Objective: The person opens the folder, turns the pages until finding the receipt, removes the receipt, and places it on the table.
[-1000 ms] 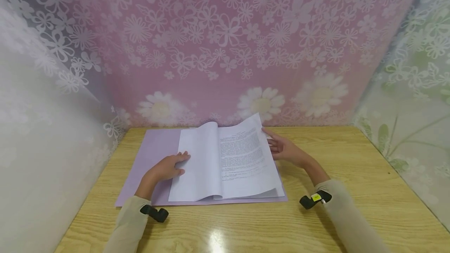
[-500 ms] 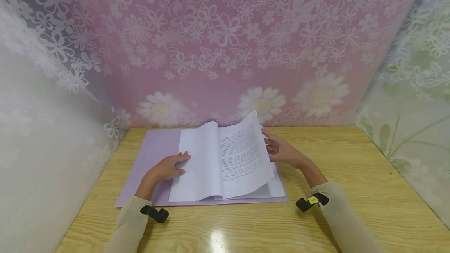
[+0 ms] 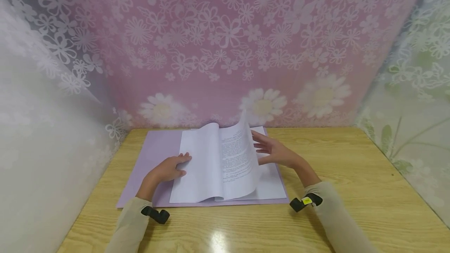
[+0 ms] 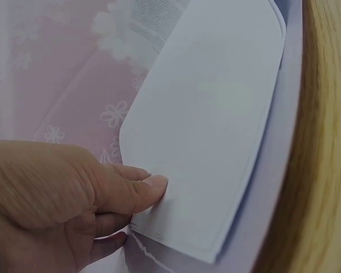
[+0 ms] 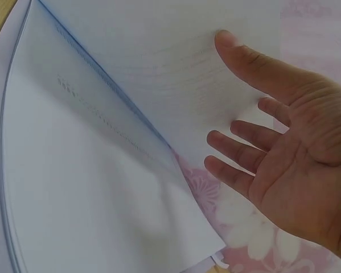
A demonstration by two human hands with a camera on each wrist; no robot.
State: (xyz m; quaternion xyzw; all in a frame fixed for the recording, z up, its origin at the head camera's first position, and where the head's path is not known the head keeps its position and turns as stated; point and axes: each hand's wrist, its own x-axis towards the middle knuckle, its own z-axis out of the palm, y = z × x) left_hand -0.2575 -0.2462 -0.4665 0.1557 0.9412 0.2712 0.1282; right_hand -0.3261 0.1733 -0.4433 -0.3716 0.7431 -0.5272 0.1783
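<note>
An open printed booklet lies in a lilac folder (image 3: 156,143). My left hand (image 3: 169,169) rests on the blank left-hand pages (image 3: 202,159) near their outer edge. In the left wrist view, its thumb (image 4: 150,190) lies on the white paper; the contact of some fingers is partly hidden. On the right, a printed page (image 3: 237,159) stands raised and curved, bending leftward. My right hand (image 3: 277,153) is beside its free edge with fingers spread. Seen from the right wrist, the thumb (image 5: 233,42) touches the back of that page, while the other fingers extend without gripping.
Beneath the raised page lie more white sheets (image 3: 270,182). The wooden table (image 3: 351,167) extends around the folder. A pink floral backdrop (image 3: 228,69) stands just behind it, with pale panels on both sides. Each wrist carries a black camera mount.
The right hand has moved left, and the printed page has swung left with it, curling more and uncovering more of the sheet below. The left hand has stayed in place.
</note>
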